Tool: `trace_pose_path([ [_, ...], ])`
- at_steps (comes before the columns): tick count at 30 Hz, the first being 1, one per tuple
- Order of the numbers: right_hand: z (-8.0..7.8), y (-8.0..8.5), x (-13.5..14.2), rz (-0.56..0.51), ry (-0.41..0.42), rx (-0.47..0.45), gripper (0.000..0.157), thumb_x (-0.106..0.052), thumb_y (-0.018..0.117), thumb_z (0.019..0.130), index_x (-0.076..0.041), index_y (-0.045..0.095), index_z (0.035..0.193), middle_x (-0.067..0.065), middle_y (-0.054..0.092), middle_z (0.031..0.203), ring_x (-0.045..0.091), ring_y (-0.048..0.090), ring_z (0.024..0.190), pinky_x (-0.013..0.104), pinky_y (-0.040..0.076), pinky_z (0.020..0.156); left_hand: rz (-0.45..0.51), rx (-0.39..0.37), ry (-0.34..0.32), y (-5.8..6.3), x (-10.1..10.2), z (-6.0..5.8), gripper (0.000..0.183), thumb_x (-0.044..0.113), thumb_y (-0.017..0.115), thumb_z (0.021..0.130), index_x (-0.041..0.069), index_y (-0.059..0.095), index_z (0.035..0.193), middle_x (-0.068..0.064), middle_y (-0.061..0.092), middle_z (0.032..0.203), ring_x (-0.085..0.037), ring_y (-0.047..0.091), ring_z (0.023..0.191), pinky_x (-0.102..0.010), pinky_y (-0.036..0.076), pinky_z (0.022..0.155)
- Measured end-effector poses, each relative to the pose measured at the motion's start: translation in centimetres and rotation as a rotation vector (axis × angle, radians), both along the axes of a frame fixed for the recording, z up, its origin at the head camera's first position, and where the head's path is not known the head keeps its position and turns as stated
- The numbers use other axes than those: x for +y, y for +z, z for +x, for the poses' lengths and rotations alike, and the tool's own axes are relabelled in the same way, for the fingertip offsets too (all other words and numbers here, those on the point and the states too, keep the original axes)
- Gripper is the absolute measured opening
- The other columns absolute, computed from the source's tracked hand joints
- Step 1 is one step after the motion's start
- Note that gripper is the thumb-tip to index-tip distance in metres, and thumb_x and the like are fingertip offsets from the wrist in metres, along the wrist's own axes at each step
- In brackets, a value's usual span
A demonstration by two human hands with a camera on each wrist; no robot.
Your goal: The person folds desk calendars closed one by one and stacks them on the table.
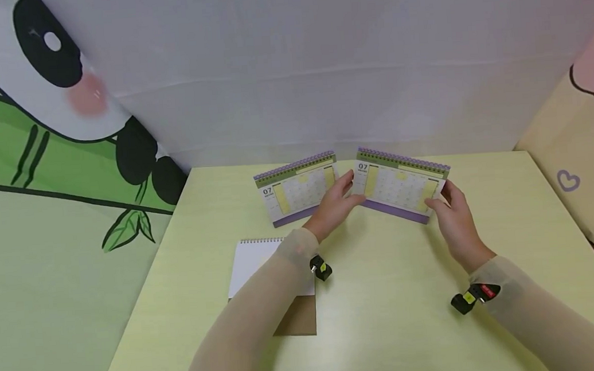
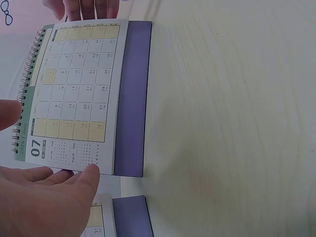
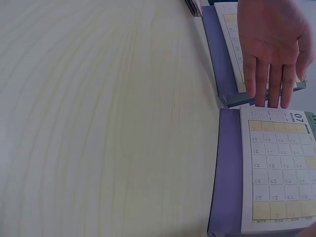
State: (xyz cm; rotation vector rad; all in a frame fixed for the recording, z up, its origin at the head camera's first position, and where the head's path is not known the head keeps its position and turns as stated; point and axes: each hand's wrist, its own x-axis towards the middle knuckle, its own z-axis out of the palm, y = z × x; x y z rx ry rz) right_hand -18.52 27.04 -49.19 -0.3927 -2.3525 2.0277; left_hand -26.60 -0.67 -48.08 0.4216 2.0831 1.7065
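Observation:
Two spiral-bound desk calendars stand side by side at the table's back, both showing month 07: the right calendar (image 1: pixel 392 181) and the left calendar (image 1: pixel 297 188). My left hand (image 1: pixel 332 206) has its fingers at the right calendar's left edge; they look straight in the right wrist view's sight of the left hand (image 3: pixel 271 44). My right hand (image 1: pixel 454 217) holds the right calendar by its right edge, thumb on the front and fingers behind. Purple bases show under both calendars' pages.
A white spiral pad (image 1: pixel 253 263) on a brown board (image 1: pixel 298 317) lies on the table nearer me, partly under my left forearm. The pale table (image 1: pixel 390 328) meets a white backdrop behind the calendars. Printed walls rise at both sides.

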Motion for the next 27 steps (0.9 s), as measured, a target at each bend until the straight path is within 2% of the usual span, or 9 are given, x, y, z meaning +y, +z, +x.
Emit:
trace_pose_path([
  [6, 0.04, -0.07, 0.22, 0.004, -0.02, -0.002, 0.082, -0.027, 0.047, 0.124, -0.008, 0.004, 0.191, 0.015, 0.004, 0.201, 0.04, 0.006, 0.188, 0.064, 0.014, 0.153, -0.007, 0.001, -0.012, -0.23, -0.05, 0.21, 0.085, 0.028, 0.065, 0.118, 0.013, 0.021, 0.191, -0.002, 0.02, 0.201, -0.027, 0.022, 0.188, -0.051, 0.028, 0.152],
  [13, -0.23, -0.31, 0.48, -0.005, -0.033, -0.007, 0.082, -0.031, 0.047, 0.125, -0.008, 0.003, 0.191, 0.014, 0.0, 0.201, 0.041, 0.004, 0.188, 0.063, 0.011, 0.154, -0.02, 0.005, -0.003, -0.47, -0.04, 0.1, 0.084, 0.028, 0.065, 0.119, 0.016, 0.022, 0.191, -0.001, 0.021, 0.201, -0.027, 0.023, 0.188, -0.051, 0.03, 0.151],
  [27, -0.49, -0.61, 0.74, 0.0, -0.038, 0.0, 0.08, -0.03, 0.048, 0.125, -0.009, 0.007, 0.191, 0.015, 0.01, 0.201, 0.042, 0.016, 0.186, 0.064, 0.017, 0.153, -0.027, 0.008, -0.005, -0.56, -0.06, 0.15, 0.085, 0.028, 0.065, 0.118, 0.016, 0.023, 0.191, -0.003, 0.022, 0.201, -0.027, 0.023, 0.188, -0.052, 0.029, 0.151],
])
